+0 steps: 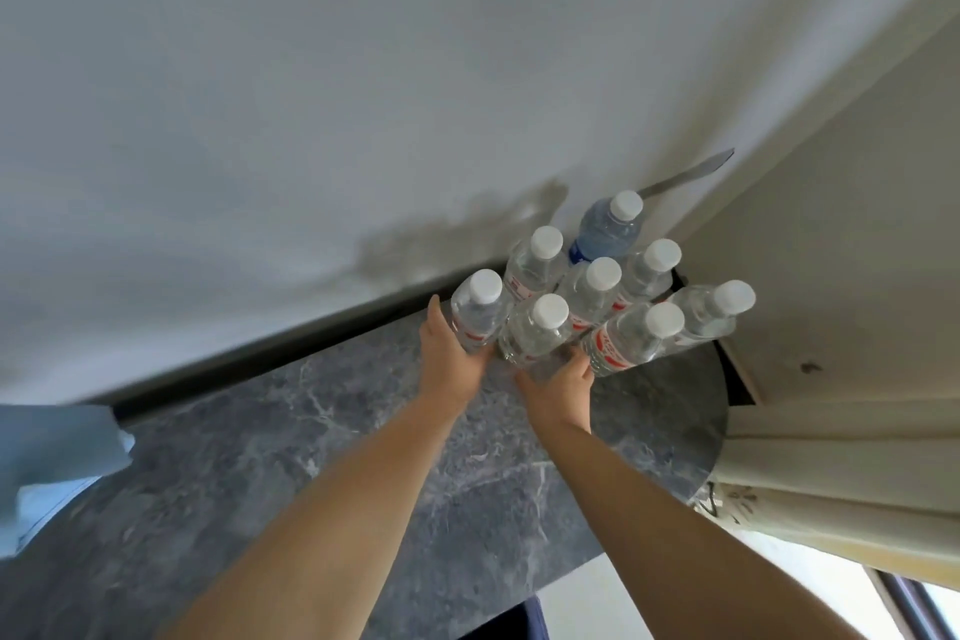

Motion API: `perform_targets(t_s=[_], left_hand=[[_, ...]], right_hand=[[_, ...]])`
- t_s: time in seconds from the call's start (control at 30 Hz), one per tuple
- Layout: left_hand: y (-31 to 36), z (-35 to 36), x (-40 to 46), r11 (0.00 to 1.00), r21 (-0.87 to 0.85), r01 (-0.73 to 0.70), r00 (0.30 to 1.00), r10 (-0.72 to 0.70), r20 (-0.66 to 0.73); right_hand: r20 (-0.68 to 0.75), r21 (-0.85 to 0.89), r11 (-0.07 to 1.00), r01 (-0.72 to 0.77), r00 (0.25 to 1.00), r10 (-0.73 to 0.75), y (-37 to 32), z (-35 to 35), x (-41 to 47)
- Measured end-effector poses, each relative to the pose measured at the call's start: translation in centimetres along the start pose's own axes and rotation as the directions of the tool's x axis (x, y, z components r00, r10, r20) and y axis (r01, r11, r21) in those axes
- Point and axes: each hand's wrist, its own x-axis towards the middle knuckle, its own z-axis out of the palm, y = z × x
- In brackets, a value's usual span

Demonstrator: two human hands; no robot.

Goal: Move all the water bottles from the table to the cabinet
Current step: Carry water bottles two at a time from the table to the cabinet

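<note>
Head view: eight water bottles clustered upright, white-capped, at centre right of the frame, on the far corner of a grey marble-patterned table against a white wall.

Left hand at frame centre, wrapped round the lower body of the leftmost bottle; fingers curled behind the bottle, thumb side toward the camera, bottle standing above the palm. Right hand just right of it, fingers curled at the base of the front middle bottle, fingertips partly hidden behind the clear plastic; whether fully gripped, hard to tell. Red-labelled bottle just right of those fingertips, leaning toward lower right, apparently untouched. Blue-tinted bottle at the back of the cluster, well apart from both hands.

Cream curtain along the right edge; pale blue cloth at the lower left.
</note>
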Motion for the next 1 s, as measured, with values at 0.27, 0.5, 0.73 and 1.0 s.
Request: perform_targets(t_s=[0.27, 0.5, 0.73, 1.0], left_hand=[[6.4, -8.8, -8.4, 0.946, 0.324, -0.021, 0.990, -0.025, 0.136], [10.0, -14.1, -16.0, 0.891, 0.443, -0.101, 0.989, 0.042, 0.141], [9.3, -16.9, -22.5, 0.940, 0.329, 0.093, 0.991, -0.119, 0.059], [5.3, -19.4, -34.1, 0.850, 0.388, 0.356, 0.930, -0.280, -0.239]], right_hand=[[0.086, -0.236, 0.971, 0.047, 0.996, -0.027, -3.0, -5.9, -8.7], [0.292, -0.598, 0.755, 0.269, 0.950, -0.108, -5.8, -9.9, -14.0], [0.428, -0.673, 0.566, 0.477, 0.874, -0.228, -6.8, -9.6, -16.9], [0.743, -0.592, 0.136, 0.794, 0.604, -0.289, -6.8, -6.6, -22.6]])
